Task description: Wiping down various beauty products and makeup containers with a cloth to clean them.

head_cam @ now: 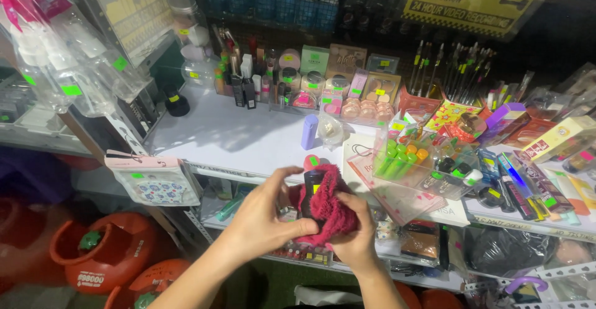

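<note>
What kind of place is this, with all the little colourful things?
Probably a small shop or market stall selling cosmetics. The white shelf is crowded with little make-up bottles, many carrying green price stickers, a rack of brushes stands behind, and packaged goods hang at the side.

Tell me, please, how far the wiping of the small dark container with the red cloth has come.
Done: not much can be judged; other cosmetics stand on the white shelf. In hand: the left hand holds a small dark container, while the right hand presses a red cloth around it. Left: the cloth hides much of the container, so how clean it is cannot be told.
</note>
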